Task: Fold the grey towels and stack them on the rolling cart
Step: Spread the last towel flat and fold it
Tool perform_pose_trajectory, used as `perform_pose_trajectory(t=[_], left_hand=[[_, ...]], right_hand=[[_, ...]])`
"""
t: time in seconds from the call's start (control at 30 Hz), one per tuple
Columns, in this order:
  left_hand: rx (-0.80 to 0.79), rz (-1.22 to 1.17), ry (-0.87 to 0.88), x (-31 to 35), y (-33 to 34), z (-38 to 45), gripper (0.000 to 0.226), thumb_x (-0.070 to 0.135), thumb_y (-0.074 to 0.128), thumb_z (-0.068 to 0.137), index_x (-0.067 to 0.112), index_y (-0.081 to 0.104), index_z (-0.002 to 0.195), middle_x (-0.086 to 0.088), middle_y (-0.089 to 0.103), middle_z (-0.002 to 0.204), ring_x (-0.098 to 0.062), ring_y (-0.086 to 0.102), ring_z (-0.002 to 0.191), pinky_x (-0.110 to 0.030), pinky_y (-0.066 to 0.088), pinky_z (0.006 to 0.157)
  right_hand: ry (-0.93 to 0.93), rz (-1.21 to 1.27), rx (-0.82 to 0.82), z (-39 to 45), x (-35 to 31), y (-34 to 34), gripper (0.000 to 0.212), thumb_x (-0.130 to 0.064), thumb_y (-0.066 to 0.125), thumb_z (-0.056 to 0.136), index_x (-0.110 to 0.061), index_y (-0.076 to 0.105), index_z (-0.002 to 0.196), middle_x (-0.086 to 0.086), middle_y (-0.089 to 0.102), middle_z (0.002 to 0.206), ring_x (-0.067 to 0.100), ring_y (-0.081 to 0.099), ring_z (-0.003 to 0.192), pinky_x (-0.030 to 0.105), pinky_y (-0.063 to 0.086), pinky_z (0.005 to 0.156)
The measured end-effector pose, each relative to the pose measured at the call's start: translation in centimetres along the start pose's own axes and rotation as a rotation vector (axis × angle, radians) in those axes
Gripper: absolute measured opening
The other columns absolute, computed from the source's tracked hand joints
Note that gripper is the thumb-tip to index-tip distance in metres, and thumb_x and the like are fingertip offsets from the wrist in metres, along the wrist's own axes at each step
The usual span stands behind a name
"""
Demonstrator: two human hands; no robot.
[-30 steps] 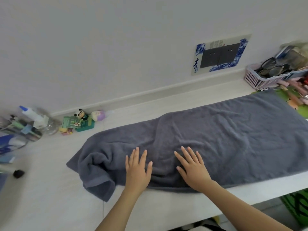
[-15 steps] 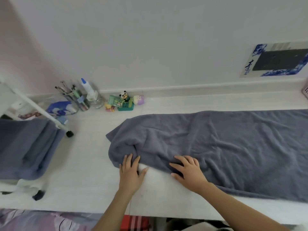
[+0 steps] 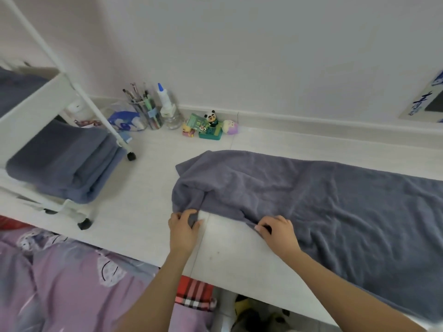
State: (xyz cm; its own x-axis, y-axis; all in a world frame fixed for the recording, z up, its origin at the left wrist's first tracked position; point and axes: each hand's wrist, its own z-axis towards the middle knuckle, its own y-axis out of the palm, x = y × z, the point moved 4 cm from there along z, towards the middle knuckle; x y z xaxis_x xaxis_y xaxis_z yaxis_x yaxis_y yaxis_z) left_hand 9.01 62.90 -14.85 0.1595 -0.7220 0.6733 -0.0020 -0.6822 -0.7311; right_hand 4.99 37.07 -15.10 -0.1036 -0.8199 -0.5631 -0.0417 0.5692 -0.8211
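So there's one long grey towel (image 3: 323,202) spread out along the white counter (image 3: 148,183), running off the right edge of the shot, with its left end all bunched up. Both hands are on the near edge of that bunched end. The left hand (image 3: 183,227) has its fingers curled around the corner, pinching the cloth, and the right hand (image 3: 278,232) is pinching the hem a little further along, fingers curled in too.

On the left stands the white rolling cart (image 3: 31,109), on the counter, with a stack of folded grey towels (image 3: 64,161) on its lower shelf, looks like two, hard to be sure. More grey on the shelf above, too blurry to count.

Back by the wall: one cup of pens (image 3: 146,111), one glue bottle (image 3: 165,101), one panda figure (image 3: 211,118).
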Motion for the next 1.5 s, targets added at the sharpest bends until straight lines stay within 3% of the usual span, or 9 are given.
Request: perform_pose_trajectory(t=[0.2,0.37,0.53,0.77,0.97,1.17,1.23,1.37,1.5], left_hand=[[0.103,-0.353,-0.185,-0.6,-2.0,0.9,0.014,0.012,0.059,0.092,0.019,0.068,0.1,0.0,0.063,0.106,-0.02,0.059,0.101,-0.032,0.048,0.088],[0.246,-0.569,-0.188,1.0,-8.3,3.3,0.017,0.012,0.052,0.095,0.014,0.065,0.105,0.002,0.062,0.106,-0.014,0.056,0.098,-0.028,0.046,0.092],[0.16,-0.227,-0.038,-1.4,-11.8,5.9,0.015,0.022,0.054,0.095,0.011,0.063,0.088,-0.003,0.064,0.089,-0.022,0.059,0.086,-0.026,0.04,0.072],[-0.167,0.3,-0.004,-4.9,-9.0,6.4,0.027,0.041,0.063,0.086,0.02,0.061,0.07,-0.006,0.054,0.101,-0.025,0.055,0.098,-0.033,0.048,0.085],[-0.167,0.173,-0.109,-5.1,-8.6,8.1,0.038,0.045,0.062,0.086,0.014,0.052,0.105,-0.01,0.044,0.122,-0.028,0.05,0.107,-0.037,0.046,0.088],[-0.229,0.197,-0.27,-4.9,-7.6,10.4,0.061,0.055,0.051,0.089,0.008,0.047,0.128,-0.012,0.056,0.126,-0.033,0.052,0.116,-0.041,0.04,0.096],[-0.303,0.178,-0.291,-4.7,-6.9,11.0,0.057,0.057,0.047,0.09,0.009,0.057,0.12,-0.01,0.061,0.12,-0.031,0.056,0.11,-0.041,0.043,0.095],[-0.278,-0.011,-0.249,-3.8,-6.9,11.9,0.046,0.043,0.044,0.097,0.004,0.059,0.114,-0.014,0.062,0.116,-0.032,0.057,0.106,-0.036,0.044,0.09],[-0.279,-0.127,-0.267,-2.2,-7.4,12.4,0.046,0.044,0.037,0.099,0.005,0.055,0.115,-0.011,0.058,0.11,-0.028,0.054,0.099,-0.032,0.04,0.083]], right_hand=[[0.251,0.319,-0.006,-0.1,-0.4,-1.1,0.014,-0.023,0.053,0.094,-0.017,0.055,0.082,0.002,0.064,0.081,0.021,0.057,0.078,0.028,0.04,0.066],[0.216,0.39,-0.054,-0.4,-1.0,-3.5,0.012,-0.014,0.053,0.094,-0.009,0.065,0.093,0.001,0.066,0.088,0.015,0.057,0.084,0.013,0.039,0.067],[0.202,0.173,-0.565,-1.6,-2.7,-2.7,0.013,-0.027,0.057,0.093,-0.027,0.064,0.082,-0.016,0.063,0.081,-0.003,0.054,0.075,0.004,0.038,0.067],[0.164,0.202,-0.467,0.1,-6.7,1.3,0.012,-0.032,0.058,0.092,-0.03,0.068,0.098,-0.018,0.064,0.099,-0.001,0.057,0.092,0.015,0.041,0.085],[0.14,0.171,-0.447,1.5,-8.8,3.6,0.027,-0.029,0.054,0.094,-0.026,0.062,0.12,-0.014,0.053,0.108,-0.001,0.049,0.094,0.011,0.038,0.086],[0.214,0.099,-0.432,1.6,-8.2,5.2,0.03,-0.04,0.047,0.095,-0.038,0.056,0.124,-0.007,0.045,0.109,0.016,0.042,0.109,0.035,0.032,0.107],[0.254,0.165,-0.375,1.3,-8.3,5.2,0.025,-0.037,0.047,0.096,-0.036,0.061,0.117,-0.011,0.05,0.102,0.011,0.046,0.101,0.03,0.037,0.101],[0.476,0.424,-0.299,-0.5,-7.9,4.9,0.022,-0.031,0.045,0.098,-0.025,0.066,0.101,-0.005,0.07,0.079,0.011,0.06,0.06,0.02,0.048,0.06],[0.64,0.72,-0.313,-2.1,-7.7,5.3,0.027,-0.032,0.042,0.099,-0.017,0.064,0.104,0.007,0.072,0.085,0.02,0.065,0.059,0.026,0.05,0.05]])
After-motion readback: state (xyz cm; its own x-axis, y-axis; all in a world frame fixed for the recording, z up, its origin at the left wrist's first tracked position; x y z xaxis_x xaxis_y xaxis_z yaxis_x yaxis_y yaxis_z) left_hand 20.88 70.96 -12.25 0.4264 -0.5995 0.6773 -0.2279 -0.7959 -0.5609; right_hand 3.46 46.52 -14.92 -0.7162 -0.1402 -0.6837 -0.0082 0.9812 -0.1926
